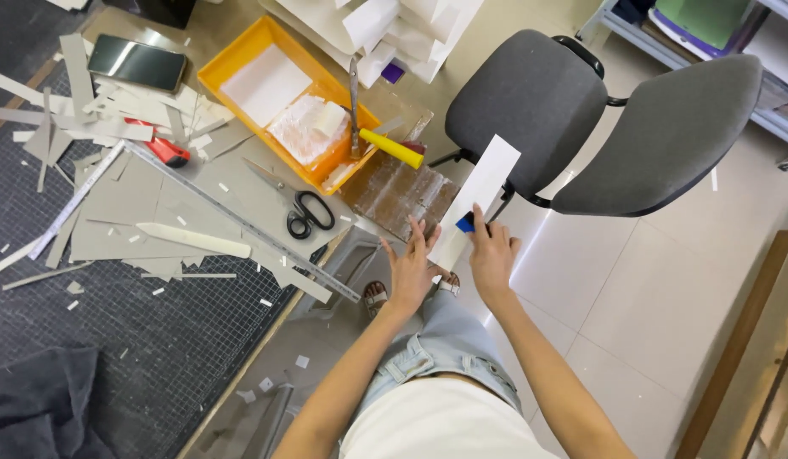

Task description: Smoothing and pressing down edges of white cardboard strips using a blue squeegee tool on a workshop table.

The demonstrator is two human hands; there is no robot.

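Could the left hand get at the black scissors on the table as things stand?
Probably yes: the left hand rests flat on the white strip, and the scissors lie uncovered just to its left, with nothing between.

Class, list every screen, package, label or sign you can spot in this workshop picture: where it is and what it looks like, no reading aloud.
Phone: top left on the table among grey card offcuts, flat dark rectangle, screen off and reflecting light.
No packages, labels or signs can be made out.
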